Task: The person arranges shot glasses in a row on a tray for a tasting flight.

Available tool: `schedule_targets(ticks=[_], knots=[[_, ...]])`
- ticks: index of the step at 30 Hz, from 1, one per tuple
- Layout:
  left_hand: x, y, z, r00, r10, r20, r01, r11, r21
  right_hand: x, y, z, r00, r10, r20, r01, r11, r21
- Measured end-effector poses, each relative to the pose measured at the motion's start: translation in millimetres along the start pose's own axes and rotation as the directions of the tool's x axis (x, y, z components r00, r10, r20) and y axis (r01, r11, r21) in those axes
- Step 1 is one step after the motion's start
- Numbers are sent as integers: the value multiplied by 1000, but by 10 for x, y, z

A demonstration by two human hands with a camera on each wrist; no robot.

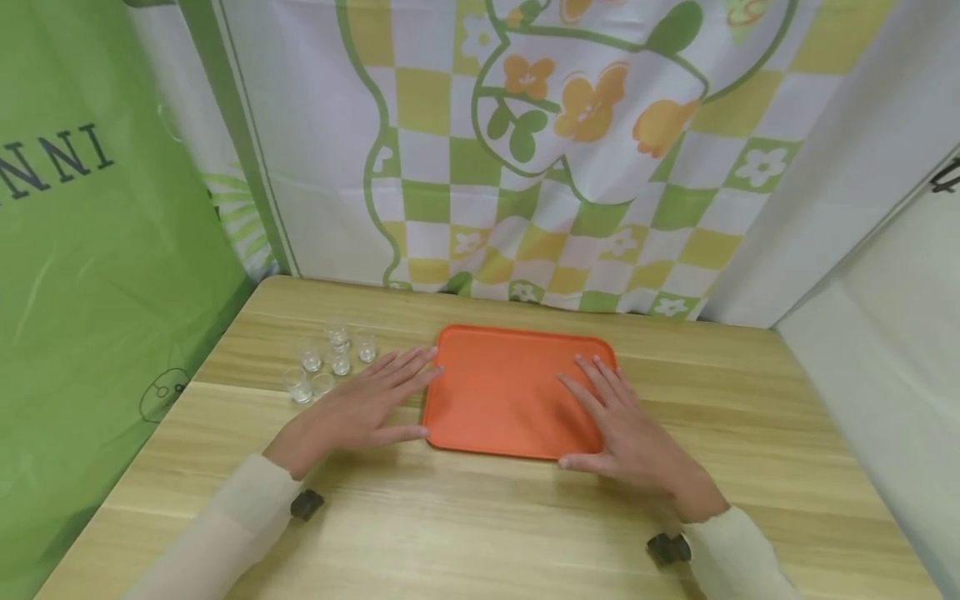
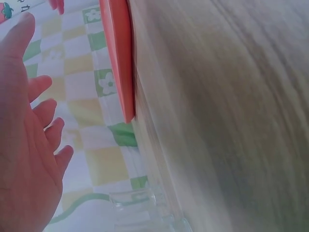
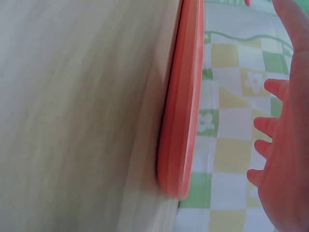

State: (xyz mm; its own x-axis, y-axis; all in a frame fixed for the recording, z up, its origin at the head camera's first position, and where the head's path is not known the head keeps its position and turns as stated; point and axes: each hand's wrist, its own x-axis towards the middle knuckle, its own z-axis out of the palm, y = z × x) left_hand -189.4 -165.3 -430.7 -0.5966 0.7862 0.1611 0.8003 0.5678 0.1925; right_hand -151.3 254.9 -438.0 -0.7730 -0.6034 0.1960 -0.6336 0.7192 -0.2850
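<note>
An orange-red rectangular tray [image 1: 510, 392] lies flat on the wooden table, its surface bare. My left hand [image 1: 360, 408] is spread at the tray's left edge, fingertips just over the rim. Over the tray's right side hovers my right hand [image 1: 626, 429], fingers spread and mostly straight. Both wrist views show a gap between hand and tray [image 3: 181, 121], and neither hand holds anything. Beyond the left hand, several small clear glasses [image 1: 341, 362] stand grouped on the table. Part of a glass [image 2: 133, 198] shows at the bottom of the left wrist view.
The wooden tabletop [image 1: 450, 533] extends around the tray. A checked, flowered curtain [image 1: 525, 192] hangs behind its far edge. Green cloth [image 1: 97, 275] hangs on the left and a pale cloth wall [image 1: 892, 333] on the right.
</note>
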Motion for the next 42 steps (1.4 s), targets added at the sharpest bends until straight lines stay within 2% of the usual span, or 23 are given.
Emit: schedule_targets(ticks=[5, 10, 15, 22, 26, 31, 36, 42], knots=[[-71, -1, -11, 999, -29, -15, 29, 1000, -12, -104, 81, -17, 999, 48, -3, -48, 999, 3], [-149, -1, -57, 995, -91, -34, 90, 996, -28, -182, 149, -15, 992, 122, 10, -122, 992, 21], [-241, -23, -113, 985, -163, -64, 161, 987, -30, -239, 196, -16, 981, 192, 30, -193, 981, 25], [-347, -59, -208, 966, -221, -133, 226, 974, 17, -272, 240, -32, 967, 249, 45, -250, 968, 25], [-446, -95, -240, 947, -256, -193, 266, 964, 23, -303, 274, -23, 961, 268, 69, -270, 963, 20], [-585, -154, -305, 912, -321, -257, 331, 944, -3, -350, 308, -2, 953, 284, 104, -289, 956, 46], [-699, -209, -366, 879, -403, -253, 402, 914, -60, -391, 324, -6, 946, 304, 109, -314, 945, 90], [-815, -327, -386, 857, -456, -242, 441, 890, -115, -422, 356, -6, 937, 331, 113, -346, 925, 159]])
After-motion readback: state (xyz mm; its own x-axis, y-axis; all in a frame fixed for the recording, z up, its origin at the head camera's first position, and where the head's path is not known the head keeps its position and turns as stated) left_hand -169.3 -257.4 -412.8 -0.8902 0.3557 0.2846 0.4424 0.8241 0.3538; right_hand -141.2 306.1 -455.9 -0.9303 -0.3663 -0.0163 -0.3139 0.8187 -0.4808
